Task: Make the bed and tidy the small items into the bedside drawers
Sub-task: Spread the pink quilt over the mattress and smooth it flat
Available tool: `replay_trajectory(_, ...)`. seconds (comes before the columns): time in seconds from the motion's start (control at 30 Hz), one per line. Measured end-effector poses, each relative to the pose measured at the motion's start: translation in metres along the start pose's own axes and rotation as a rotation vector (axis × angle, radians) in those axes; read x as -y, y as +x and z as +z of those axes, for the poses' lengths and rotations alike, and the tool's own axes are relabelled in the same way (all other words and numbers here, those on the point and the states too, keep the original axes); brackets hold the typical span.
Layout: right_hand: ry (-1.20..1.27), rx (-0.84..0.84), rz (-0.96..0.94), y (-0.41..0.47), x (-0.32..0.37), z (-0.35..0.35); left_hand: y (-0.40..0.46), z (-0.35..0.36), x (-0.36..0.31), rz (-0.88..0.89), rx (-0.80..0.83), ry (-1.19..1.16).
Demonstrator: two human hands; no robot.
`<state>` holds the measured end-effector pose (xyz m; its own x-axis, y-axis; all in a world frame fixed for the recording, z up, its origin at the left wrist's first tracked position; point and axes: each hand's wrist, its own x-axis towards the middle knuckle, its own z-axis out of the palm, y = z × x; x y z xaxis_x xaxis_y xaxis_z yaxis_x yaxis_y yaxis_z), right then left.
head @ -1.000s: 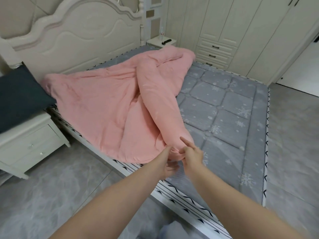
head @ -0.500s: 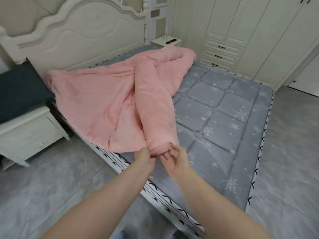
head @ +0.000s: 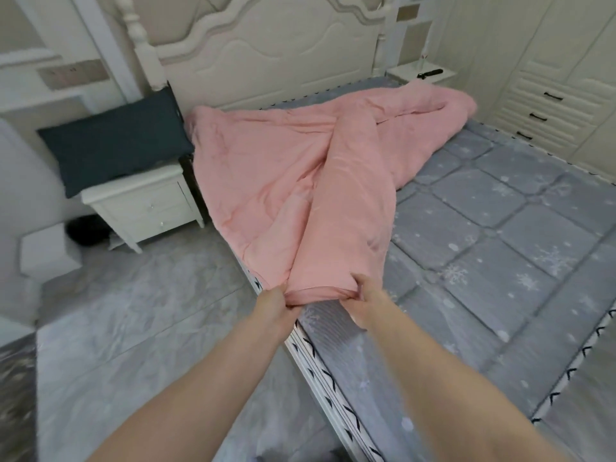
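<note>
A pink quilt point(head: 283, 181) lies bunched and twisted across the head half of the grey quilted mattress point(head: 500, 235). Its near end is folded into a thick roll at the mattress's left edge. My left hand point(head: 275, 303) grips the left corner of that roll. My right hand point(head: 366, 300) grips the right corner, fingers curled over the fabric. A dark pillow point(head: 116, 148) rests on the near white bedside table point(head: 146, 201), which has two shut drawers. A second bedside table point(head: 405, 73) stands at the far side with a small black item point(head: 430, 73) on it.
The white headboard point(head: 266, 51) spans the back. A white wardrobe with three small drawers point(head: 546, 108) lines the right wall. Grey marble floor point(head: 133, 311) runs along the bed's left side. A dark round object point(head: 87, 231) sits on the floor beside the near table.
My hands have spread apart along the quilt's near end and both now grip it. My view has swung left, bringing the near bedside table and pillow into full sight.
</note>
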<state>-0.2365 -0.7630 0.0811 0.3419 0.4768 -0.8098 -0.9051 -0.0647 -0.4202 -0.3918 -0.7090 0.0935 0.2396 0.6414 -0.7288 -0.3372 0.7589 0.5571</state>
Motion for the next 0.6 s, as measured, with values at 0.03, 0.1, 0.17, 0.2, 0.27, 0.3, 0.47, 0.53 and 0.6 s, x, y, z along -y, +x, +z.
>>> replay_trajectory(0.03,0.0,-0.013,-0.034,0.0,0.001,-0.001,0.002,-0.001,0.002,0.006,-0.013,0.016)
replay_trajectory(0.1,0.047,-0.036,-0.123,0.0,0.003,-0.008,0.006,-0.004,0.008,-0.016,-0.02,-0.002)
replay_trajectory(0.17,0.073,-0.01,-0.231,-0.009,0.005,-0.015,0.008,-0.007,0.018,-0.079,-0.033,-0.006)
replay_trajectory(0.2,0.05,-0.013,-0.283,-0.014,0.005,-0.02,0.007,-0.008,0.025,-0.114,-0.048,0.003)
replay_trajectory(0.27,0.001,-0.04,-0.375,-0.023,0.0,-0.034,0.003,-0.007,0.04,-0.167,-0.042,0.037)
replay_trajectory(0.3,-0.034,-0.047,-0.421,-0.027,-0.004,-0.042,-0.001,-0.005,0.049,-0.186,-0.024,0.047)
replay_trajectory(0.47,-0.24,-0.133,-0.616,-0.057,-0.05,-0.079,-0.034,0.02,0.088,-0.4,0.165,0.118)
replay_trajectory(0.53,-0.22,-0.169,-0.639,-0.07,-0.07,-0.09,-0.045,0.025,0.101,-0.485,0.235,0.203)
replay_trajectory(0.6,-0.181,-0.186,-0.63,-0.081,-0.083,-0.1,-0.043,0.023,0.113,-0.445,0.207,0.281)
